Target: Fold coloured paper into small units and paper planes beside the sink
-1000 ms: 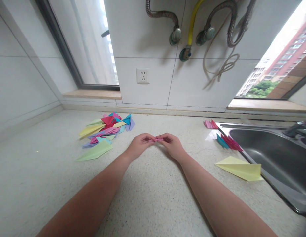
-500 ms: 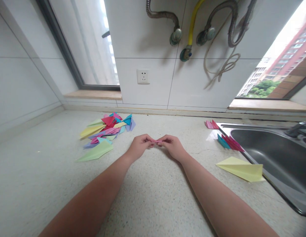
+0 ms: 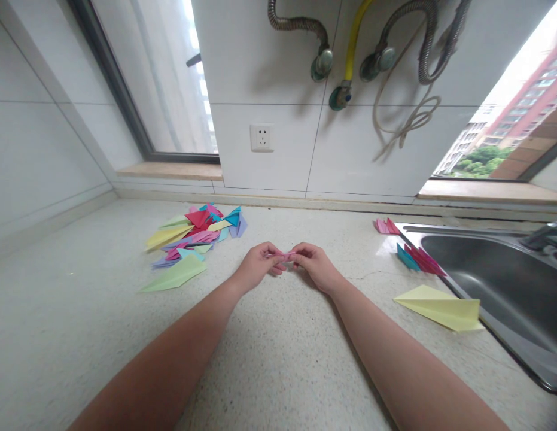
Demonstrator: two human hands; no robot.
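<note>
1. Find the work spread over a speckled tabletop point(image 3: 278, 359), with a steel sink point(image 3: 498, 281) at right.
2. Count as done, by all appearances, the heap of coloured paper planes point(image 3: 197, 230) at left, plus a pale-green paper plane point(image 3: 174, 278) along its near side.
3. Count likewise a pale-yellow paper plane point(image 3: 440, 305) at right, seemingly against the sink rim.
4. See left hand point(image 3: 259, 263) and right hand point(image 3: 316, 266) close together mid-tabletop, each grip pinching one end of a small pink paper point(image 3: 288, 257).
5. Note magenta folded papers point(image 3: 424, 260) and a blue folded paper point(image 3: 407, 257) by the sink edge, with pink folded papers point(image 3: 386, 226) near its far corner; cannot tell whether finished.
6. Judge the held pink paper partly folded, with shaping probably left; cannot make out its form between fingertips.
7. Can read no brand, label or writing anywhere.
</note>
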